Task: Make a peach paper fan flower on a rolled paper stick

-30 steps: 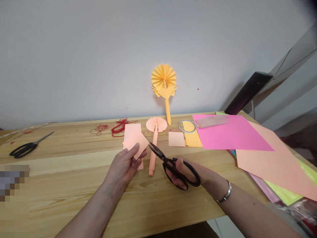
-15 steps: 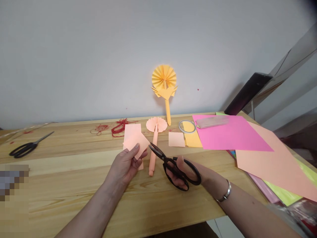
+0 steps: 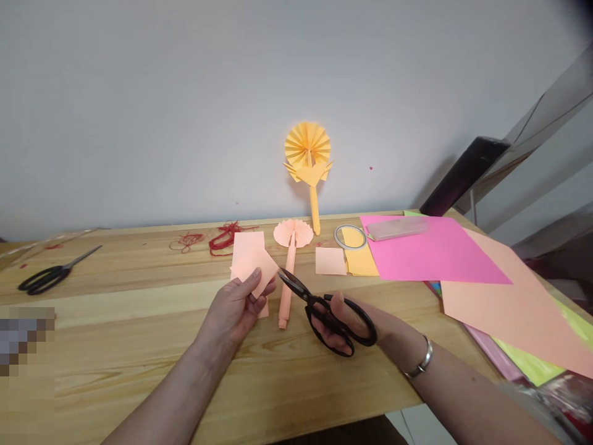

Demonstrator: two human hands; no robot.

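Observation:
My left hand [image 3: 243, 303] pinches a small square of peach paper [image 3: 256, 264], one corner pointing right. In my right hand [image 3: 340, 324] is a pair of black-handled scissors [image 3: 319, 307], its blade tips at that corner; whether they touch the paper I cannot tell. A larger peach sheet [image 3: 248, 242] lies partly hidden behind the square. Beneath the blades, a peach rolled-paper stick with a pleated fan top [image 3: 291, 247] lies on the table. Another small peach paper piece [image 3: 330, 261] rests to its right.
A yellow paper fan flower [image 3: 307, 151] leans on the wall. Red yarn [image 3: 225, 238] and spare scissors [image 3: 50, 277] lie left. A tape roll [image 3: 336, 238], yellow paper [image 3: 364, 259], a plastic case [image 3: 393, 228] on a pink sheet [image 3: 430, 256] and a large peach sheet [image 3: 509, 309] are right.

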